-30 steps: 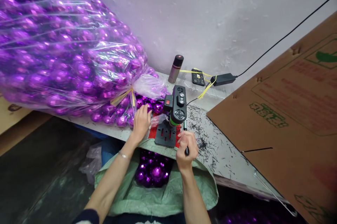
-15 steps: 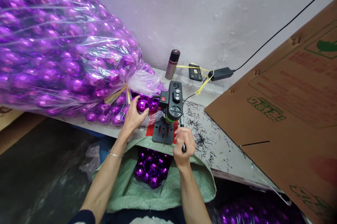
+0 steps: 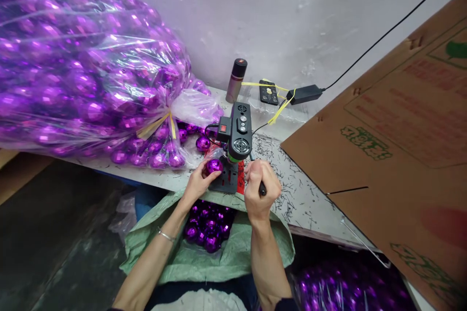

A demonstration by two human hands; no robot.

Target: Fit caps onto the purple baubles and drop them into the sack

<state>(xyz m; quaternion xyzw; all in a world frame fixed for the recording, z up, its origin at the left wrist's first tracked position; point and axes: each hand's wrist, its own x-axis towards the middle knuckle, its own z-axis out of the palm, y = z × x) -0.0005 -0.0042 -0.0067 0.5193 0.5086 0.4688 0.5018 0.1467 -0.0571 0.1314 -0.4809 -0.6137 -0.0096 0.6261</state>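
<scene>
A shiny purple bauble (image 3: 213,167) is held between the thumb and fingers of my left hand (image 3: 199,180), over the left side of the black base plate (image 3: 229,180). Above that plate stands a small black bench press (image 3: 241,128) with round vents and a red switch. My right hand (image 3: 261,188) is wrapped around the black-tipped lever handle (image 3: 262,188) at the press's right. Another purple bauble (image 3: 203,143) lies on the table just behind my left hand. Below both hands, a green woven sack (image 3: 146,243) hangs open with several purple baubles inside.
A big clear bag (image 3: 83,67) of purple baubles fills the left. At the back are a spray can (image 3: 236,80), a black phone-like device (image 3: 268,92) and a power adapter (image 3: 304,94). Small dark pins litter the table (image 3: 277,170). A cardboard box (image 3: 401,155) stands at right.
My left hand has picked a bauble from the pile by the bag and brought it right to the press. My right hand has kept its hold on the lever.
</scene>
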